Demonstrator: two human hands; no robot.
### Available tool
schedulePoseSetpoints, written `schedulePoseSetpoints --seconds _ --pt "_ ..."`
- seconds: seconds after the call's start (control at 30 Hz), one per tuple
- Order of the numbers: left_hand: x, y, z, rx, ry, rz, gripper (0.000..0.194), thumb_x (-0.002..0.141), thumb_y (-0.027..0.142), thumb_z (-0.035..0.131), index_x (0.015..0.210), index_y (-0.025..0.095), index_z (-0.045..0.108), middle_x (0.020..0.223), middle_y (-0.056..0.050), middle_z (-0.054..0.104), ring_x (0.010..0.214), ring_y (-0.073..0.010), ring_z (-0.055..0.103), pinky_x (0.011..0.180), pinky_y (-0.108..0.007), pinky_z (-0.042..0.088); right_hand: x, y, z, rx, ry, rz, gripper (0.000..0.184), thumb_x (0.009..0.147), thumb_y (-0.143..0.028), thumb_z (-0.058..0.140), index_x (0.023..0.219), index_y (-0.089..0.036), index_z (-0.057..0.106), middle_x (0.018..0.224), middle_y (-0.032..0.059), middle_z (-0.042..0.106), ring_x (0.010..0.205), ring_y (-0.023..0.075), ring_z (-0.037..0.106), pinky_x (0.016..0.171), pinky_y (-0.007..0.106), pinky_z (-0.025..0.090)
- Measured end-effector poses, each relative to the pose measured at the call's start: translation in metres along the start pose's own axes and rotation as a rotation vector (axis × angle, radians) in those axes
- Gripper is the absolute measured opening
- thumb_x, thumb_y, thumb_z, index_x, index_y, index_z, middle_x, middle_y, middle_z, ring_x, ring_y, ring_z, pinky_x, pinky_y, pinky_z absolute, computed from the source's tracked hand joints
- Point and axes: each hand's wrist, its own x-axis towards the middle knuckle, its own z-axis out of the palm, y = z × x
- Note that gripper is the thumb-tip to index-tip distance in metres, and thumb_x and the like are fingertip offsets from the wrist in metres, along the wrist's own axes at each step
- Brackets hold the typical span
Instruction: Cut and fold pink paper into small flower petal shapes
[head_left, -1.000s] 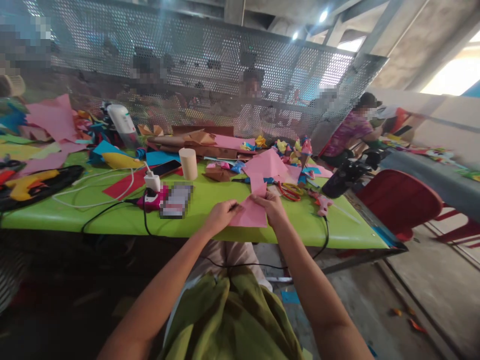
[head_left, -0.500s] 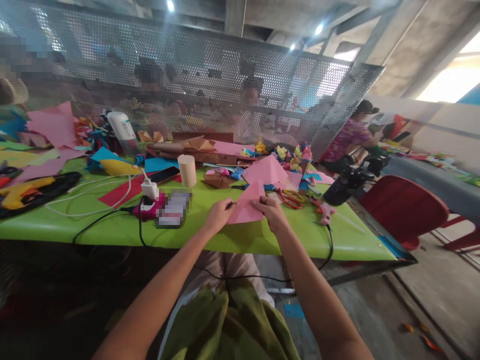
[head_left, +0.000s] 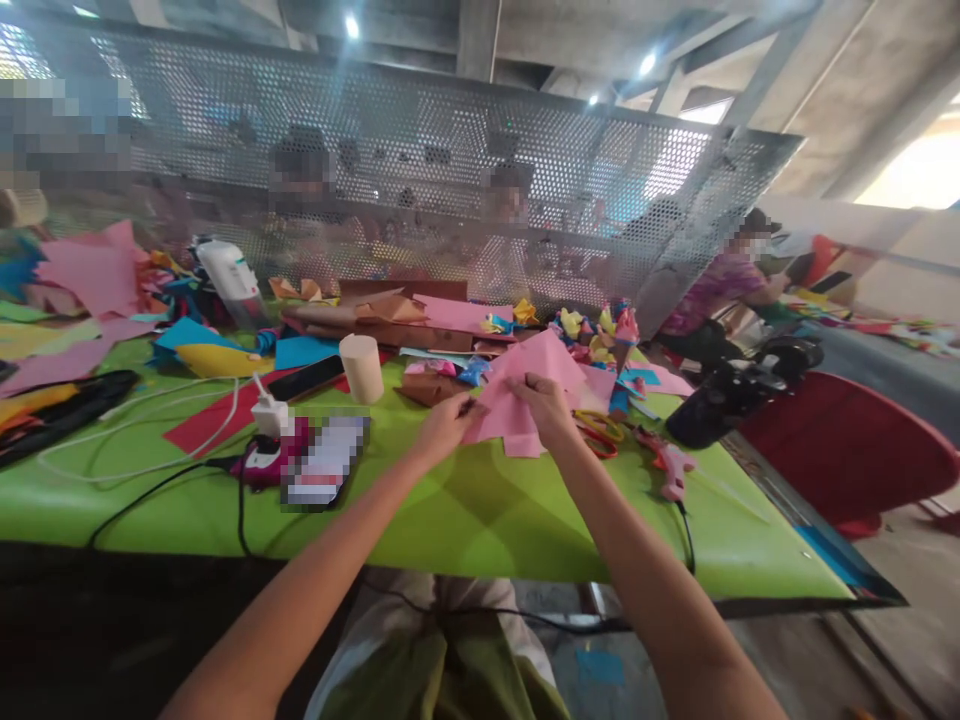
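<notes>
Between my two hands is a piece of pink paper [head_left: 501, 412], held above the green-covered table [head_left: 480, 520]. My left hand [head_left: 448, 425] pinches its left edge, fingers closed. On the right side, my right hand [head_left: 546, 405] grips the paper between thumb and fingers. Behind it lies a larger pink sheet [head_left: 551, 355], which overlaps it in view, so their border is hard to make out. Scissors with red and yellow handles [head_left: 600, 432] lie just right of my right hand. Beyond my left hand is a brown paper piece [head_left: 429, 388].
A beige cylinder [head_left: 361, 370], a phone [head_left: 328, 462] and a magenta power strip [head_left: 274, 455] with cables are on the left. A pink glue gun [head_left: 671, 468] and a dark bottle [head_left: 701, 405] stand right. A perforated metal screen [head_left: 420, 190] rises behind; a person [head_left: 724, 280] sits beyond.
My hands have turned the pink paper and lifted it slightly, so a strip now hangs down toward me. The view has tilted a little, bringing the table closer.
</notes>
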Motion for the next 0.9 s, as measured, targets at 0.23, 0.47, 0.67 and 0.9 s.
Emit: schedulePoseSetpoints --seconds 0.23,0.47,0.67,0.9 --pt "0.008 -0.025 0.007 -0.233 -0.151 -0.139 0.034 0.084 0.051 0.058 0.083 0.017 0.062 0.061 0.004 0.055 0.052 -0.0104 0.047 0.05 -0.023 0.034 0.014 0.018 -0.018 0.023 0.067 0.012 0.043 0.059 -0.058 0.079 0.063 -0.022 0.056 0.05 -0.0051 0.052 0.048 0.0133 0.048 0.044 0.025 0.035" --pt "0.006 -0.033 -0.002 -0.359 -0.156 -0.248 0.032 0.08 0.051 0.061 0.083 0.018 0.058 0.062 0.002 0.059 0.056 -0.0125 0.054 0.054 -0.023 0.042 0.004 0.015 -0.026 0.087 0.084 0.057 0.04 0.064 -0.058 0.078 0.072 -0.023 0.061 0.056 -0.0027 0.058 0.046 0.0143 0.048 0.044 0.027 0.038" --pt "0.001 -0.027 -0.007 -0.278 -0.109 -0.148 0.03 0.085 0.045 0.057 0.092 0.018 0.066 0.093 -0.004 0.071 0.089 -0.0199 0.062 0.078 -0.029 0.046 -0.006 0.009 -0.015 0.04 0.08 0.033 0.042 0.065 -0.058 0.077 0.063 -0.021 0.057 0.053 -0.0037 0.051 0.047 0.0112 0.04 0.043 0.024 0.029" --pt "0.001 -0.023 -0.008 -0.328 -0.015 -0.211 0.028 0.079 0.043 0.062 0.08 0.016 0.066 0.076 -0.001 0.066 0.073 -0.017 0.057 0.069 -0.026 0.042 -0.006 0.008 -0.016 -0.078 0.144 -0.059 0.039 0.071 -0.052 0.074 0.095 -0.022 0.068 0.082 0.0005 0.065 0.072 0.0149 0.054 0.063 0.025 0.042"
